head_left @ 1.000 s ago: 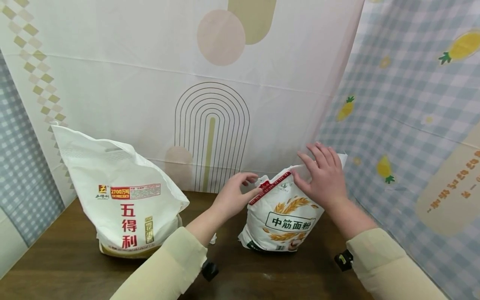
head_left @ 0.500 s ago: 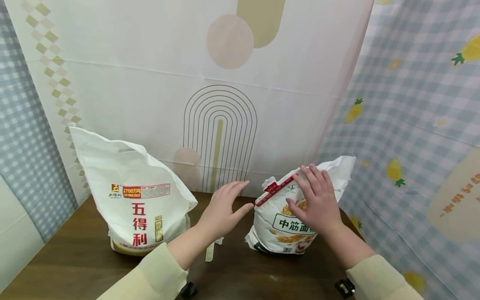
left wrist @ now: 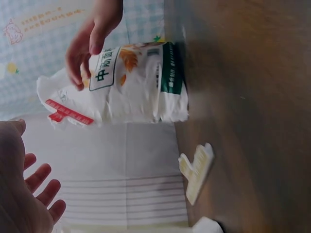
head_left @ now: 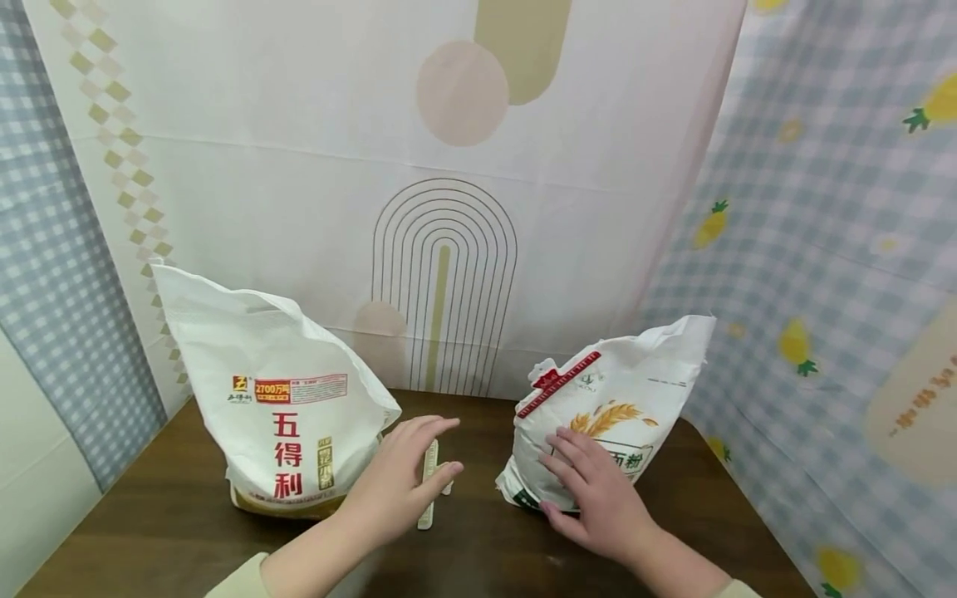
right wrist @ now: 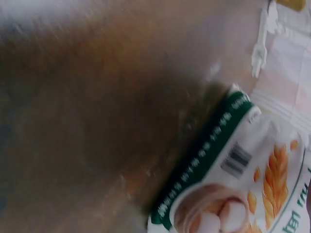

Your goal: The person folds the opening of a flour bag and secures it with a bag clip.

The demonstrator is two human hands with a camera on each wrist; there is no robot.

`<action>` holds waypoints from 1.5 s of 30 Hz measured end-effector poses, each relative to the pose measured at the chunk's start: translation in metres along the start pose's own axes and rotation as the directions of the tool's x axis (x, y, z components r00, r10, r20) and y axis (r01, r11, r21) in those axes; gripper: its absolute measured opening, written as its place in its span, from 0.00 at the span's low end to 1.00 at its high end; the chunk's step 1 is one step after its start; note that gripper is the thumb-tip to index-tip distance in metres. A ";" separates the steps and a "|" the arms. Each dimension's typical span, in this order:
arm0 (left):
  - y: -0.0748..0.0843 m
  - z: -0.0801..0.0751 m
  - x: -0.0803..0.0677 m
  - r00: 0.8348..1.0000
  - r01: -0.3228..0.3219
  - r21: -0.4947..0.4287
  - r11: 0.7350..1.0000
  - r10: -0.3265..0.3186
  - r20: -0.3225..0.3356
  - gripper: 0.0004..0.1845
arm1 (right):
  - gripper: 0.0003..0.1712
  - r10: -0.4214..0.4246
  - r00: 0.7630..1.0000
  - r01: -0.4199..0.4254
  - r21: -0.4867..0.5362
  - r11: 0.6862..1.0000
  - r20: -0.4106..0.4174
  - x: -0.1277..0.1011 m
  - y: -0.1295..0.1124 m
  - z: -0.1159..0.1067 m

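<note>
Head view: your left hand (head_left: 396,482), fingers relaxed and empty, hovers beside the clip (head_left: 428,484).
Clip axis: 12-to-6, at hand's 3 o'clock.
Right hand (head_left: 594,498): flat on flour bag (head_left: 613,415).

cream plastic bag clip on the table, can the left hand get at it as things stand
Probably yes: the left hand hovers open right beside the cream plastic bag clip lying flat on the brown wooden table, with nothing between them.
</note>
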State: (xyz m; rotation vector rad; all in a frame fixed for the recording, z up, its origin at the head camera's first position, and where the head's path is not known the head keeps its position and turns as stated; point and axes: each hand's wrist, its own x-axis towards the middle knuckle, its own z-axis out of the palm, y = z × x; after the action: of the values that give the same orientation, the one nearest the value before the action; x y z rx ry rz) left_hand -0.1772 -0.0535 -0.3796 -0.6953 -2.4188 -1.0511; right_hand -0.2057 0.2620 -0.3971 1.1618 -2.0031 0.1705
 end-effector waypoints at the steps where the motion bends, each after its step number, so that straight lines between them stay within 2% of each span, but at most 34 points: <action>1: -0.002 -0.002 -0.005 1.000 0.007 0.009 1.000 -0.007 -0.005 0.28 | 0.30 0.000 1.000 0.000 0.011 1.000 0.020 -0.003 -0.005 0.002; 7: -0.009 -0.014 -0.020 0.999 -0.004 0.064 0.998 0.006 -0.032 0.27 | 0.28 0.018 0.996 -0.023 0.056 0.998 0.089 -0.011 -0.020 0.009; 12: -0.010 -0.025 -0.023 0.999 0.018 0.063 0.998 -0.015 -0.041 0.27 | 0.28 0.015 0.996 -0.021 0.072 0.997 0.085 -0.008 -0.024 0.014; 17: -0.012 -0.042 -0.021 0.994 -0.022 0.085 0.996 0.031 -0.104 0.26 | 0.27 0.030 0.996 -0.037 0.076 0.996 0.088 -0.001 -0.029 0.021; 25: -0.010 -0.076 -0.012 0.972 -0.081 0.139 0.987 0.110 -0.209 0.23 | 0.27 0.094 0.989 -0.104 0.084 0.991 0.117 0.015 -0.035 0.036; 32: 0.004 -0.115 -0.001 0.946 -0.112 0.189 0.976 0.163 -0.282 0.20 | 0.21 0.141 0.982 -0.152 0.088 0.984 0.124 0.039 -0.042 0.052; 39: 0.010 -0.156 0.018 0.909 -0.091 0.319 0.943 0.210 -0.360 0.17 | 0.18 0.234 0.962 -0.256 0.158 0.954 0.143 0.067 -0.052 0.066; 42: 0.009 -0.168 0.025 0.911 -0.054 0.388 0.920 0.205 -0.357 0.16 | 0.18 0.288 0.941 -0.321 0.192 0.927 0.178 0.079 -0.057 0.071; 45: 0.007 -0.178 0.032 0.925 -0.020 0.433 0.901 0.181 -0.335 0.15 | 0.18 0.357 0.906 -0.407 0.233 0.883 0.227 0.089 -0.062 0.075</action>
State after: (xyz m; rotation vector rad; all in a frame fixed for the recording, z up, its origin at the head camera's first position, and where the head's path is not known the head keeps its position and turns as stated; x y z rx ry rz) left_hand -0.1685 -0.1748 -0.2459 -0.4224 -2.1439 -0.5217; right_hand -0.2235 0.1310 -0.4021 0.9546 -2.4159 0.5828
